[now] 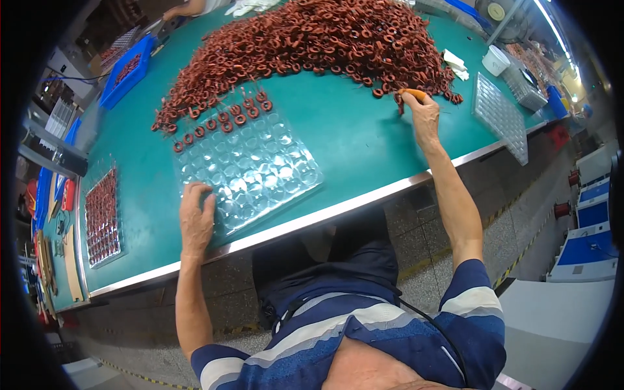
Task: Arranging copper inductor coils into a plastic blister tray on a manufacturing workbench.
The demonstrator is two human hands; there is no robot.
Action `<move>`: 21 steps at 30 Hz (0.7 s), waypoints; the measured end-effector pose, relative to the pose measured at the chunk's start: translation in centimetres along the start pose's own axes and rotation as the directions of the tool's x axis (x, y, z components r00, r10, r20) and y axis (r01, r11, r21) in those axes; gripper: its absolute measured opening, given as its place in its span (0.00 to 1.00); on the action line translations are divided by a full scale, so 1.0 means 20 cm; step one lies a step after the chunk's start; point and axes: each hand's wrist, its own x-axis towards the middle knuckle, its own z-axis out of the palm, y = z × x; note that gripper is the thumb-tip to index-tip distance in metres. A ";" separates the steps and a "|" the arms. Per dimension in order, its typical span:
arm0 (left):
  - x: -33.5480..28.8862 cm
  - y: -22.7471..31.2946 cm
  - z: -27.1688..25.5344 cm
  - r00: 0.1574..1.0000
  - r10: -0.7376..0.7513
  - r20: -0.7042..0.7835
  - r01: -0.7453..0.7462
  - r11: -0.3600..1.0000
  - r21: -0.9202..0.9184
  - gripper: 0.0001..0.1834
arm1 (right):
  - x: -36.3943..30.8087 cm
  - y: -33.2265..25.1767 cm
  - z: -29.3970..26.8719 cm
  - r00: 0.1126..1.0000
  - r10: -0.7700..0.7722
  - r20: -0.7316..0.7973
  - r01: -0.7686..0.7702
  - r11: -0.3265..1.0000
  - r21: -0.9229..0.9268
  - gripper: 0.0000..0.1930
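Observation:
A big heap of small red wire-wound ring coils (312, 36) covers the far middle of the table. At its right front edge, my right hand (426, 120) pinches a red ring coil (400, 106) with thumb and forefinger. Something orange, which looks like a finger cot (415, 94), covers one fingertip. My left hand (197, 218) has its fingers curled at the near left edge of a clear plastic tray (266, 175) with round pockets. Red ring coils (226, 121) sit in the tray's far rows, their wire leads pointing away from me; the nearer pockets hold nothing.
A filled tray (104, 218) lies at the left. Beyond it stands a blue bin (127, 71) with coils. On the right are another clear tray (500, 114) overhanging the table edge, a white cup (496, 60) and a white cloth (456, 64). Another person's arm (185, 10) reaches in at the far left.

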 end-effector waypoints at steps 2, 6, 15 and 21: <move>0.01 -0.03 -0.02 0.999 -0.050 -0.004 0.050 0.996 -0.074 0.07 | 0.00 -0.04 0.01 0.999 0.010 0.042 -0.012 0.998 0.060 0.11; 0.04 0.14 0.02 0.986 -0.148 -0.071 0.138 0.983 -0.122 0.08 | -0.07 -0.08 -0.01 0.962 0.109 0.249 -0.216 0.862 0.458 0.07; 0.11 0.74 0.49 0.949 -0.019 0.316 0.306 0.311 -0.900 0.22 | -0.62 -0.33 0.25 0.862 -0.036 0.505 -0.306 0.757 0.577 0.09; 0.00 0.71 0.47 0.977 0.021 0.214 0.194 0.349 -0.917 0.15 | -0.89 -0.42 0.35 0.828 -0.068 0.556 -0.298 0.787 0.540 0.12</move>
